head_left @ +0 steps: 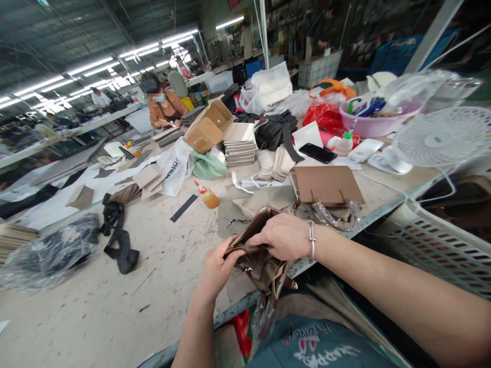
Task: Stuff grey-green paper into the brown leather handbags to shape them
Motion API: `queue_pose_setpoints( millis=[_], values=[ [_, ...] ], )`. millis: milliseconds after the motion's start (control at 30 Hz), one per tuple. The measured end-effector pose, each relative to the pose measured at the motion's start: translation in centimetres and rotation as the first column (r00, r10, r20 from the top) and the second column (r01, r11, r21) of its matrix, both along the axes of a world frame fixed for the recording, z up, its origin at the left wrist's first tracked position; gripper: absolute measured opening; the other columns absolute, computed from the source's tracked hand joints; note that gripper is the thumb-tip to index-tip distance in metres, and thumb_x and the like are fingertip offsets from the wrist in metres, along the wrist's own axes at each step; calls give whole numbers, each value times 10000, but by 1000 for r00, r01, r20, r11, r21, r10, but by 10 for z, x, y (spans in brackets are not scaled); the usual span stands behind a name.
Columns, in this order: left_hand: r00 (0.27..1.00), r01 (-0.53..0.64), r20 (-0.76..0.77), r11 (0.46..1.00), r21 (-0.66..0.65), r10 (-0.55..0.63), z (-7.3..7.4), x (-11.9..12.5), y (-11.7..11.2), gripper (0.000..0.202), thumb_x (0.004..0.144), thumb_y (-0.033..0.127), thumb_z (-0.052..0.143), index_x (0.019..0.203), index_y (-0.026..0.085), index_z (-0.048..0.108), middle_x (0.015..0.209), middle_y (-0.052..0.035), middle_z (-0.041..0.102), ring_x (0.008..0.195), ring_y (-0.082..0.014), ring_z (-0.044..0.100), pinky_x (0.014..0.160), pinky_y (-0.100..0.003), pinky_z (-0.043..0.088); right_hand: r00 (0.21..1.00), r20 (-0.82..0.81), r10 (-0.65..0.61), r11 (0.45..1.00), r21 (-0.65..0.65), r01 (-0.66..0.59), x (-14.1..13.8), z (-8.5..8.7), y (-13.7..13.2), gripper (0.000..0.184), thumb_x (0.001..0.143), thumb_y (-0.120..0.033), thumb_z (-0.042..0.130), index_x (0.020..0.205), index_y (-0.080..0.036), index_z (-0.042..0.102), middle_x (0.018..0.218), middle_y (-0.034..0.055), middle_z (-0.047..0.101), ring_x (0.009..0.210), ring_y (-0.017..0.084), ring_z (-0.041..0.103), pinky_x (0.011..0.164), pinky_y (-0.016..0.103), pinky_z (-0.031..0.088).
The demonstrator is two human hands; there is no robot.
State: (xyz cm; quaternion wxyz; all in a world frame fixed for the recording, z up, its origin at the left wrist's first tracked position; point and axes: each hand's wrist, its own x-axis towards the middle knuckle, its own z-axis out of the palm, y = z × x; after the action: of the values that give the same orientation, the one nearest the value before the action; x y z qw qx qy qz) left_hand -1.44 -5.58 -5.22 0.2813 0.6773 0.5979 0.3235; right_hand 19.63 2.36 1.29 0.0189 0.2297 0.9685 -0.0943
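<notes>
A brown handbag with metal fittings is held tilted at the table's front edge, its mouth facing up. My left hand pinches the bag's left rim between thumb and fingers. At the mouth, my right hand, with a bracelet on its wrist, presses its index finger against the inner edge. Its other fingers are curled and partly hidden in the bag. A second brown handbag with plastic-wrapped handles lies just beyond my right forearm. Small scissors rest on grey-brown material near the bag.
A glue bottle and a dark strip lie ahead. On the right are a white fan, a black phone and a lilac basin. Black straps lie left. A person sits at the far side.
</notes>
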Motion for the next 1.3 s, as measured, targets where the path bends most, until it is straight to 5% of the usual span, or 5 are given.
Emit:
queue_pose_setpoints(
  millis=[200,400,767,1000,1300],
  values=[
    [995,-103,3,995,-13,103,-6,-4,3,328,850,374,556,1110,199,653,975,-9,714,877,-174,644,801,-253,488,999,11,-36,998,-55,36,1,-2,6,304,840,-469,492,975,-306,711,802,35,718,770,188,629,561,269,298],
    [987,-160,0,987,-19,160,-4,-4,5,294,843,361,554,1043,194,690,898,-5,725,821,-167,651,751,-240,501,998,-36,-57,998,-23,57,8,-7,6,194,832,-357,536,832,-261,705,776,14,710,724,161,612,573,267,292],
    [977,-205,57,979,-11,205,-3,-1,6,293,830,364,557,1001,179,707,889,-17,730,837,-186,662,765,-260,514,944,-296,-148,986,30,164,26,-12,2,326,922,-399,468,735,-170,607,774,24,618,680,109,523,587,239,283],
    [970,-224,91,974,-41,227,-2,3,7,295,817,369,572,973,163,714,842,-28,729,793,-198,670,747,-283,526,866,-292,-406,882,124,455,16,-19,-2,375,942,-418,423,738,-187,636,795,19,625,695,122,544,548,272,252],
    [955,-273,111,962,-29,275,-3,7,10,239,786,347,610,894,164,720,772,-9,720,739,-177,658,678,-246,510,827,-288,-483,830,151,537,5,-16,1,307,902,-403,495,717,-207,643,801,5,641,708,142,581,535,277,288]
  ],
)
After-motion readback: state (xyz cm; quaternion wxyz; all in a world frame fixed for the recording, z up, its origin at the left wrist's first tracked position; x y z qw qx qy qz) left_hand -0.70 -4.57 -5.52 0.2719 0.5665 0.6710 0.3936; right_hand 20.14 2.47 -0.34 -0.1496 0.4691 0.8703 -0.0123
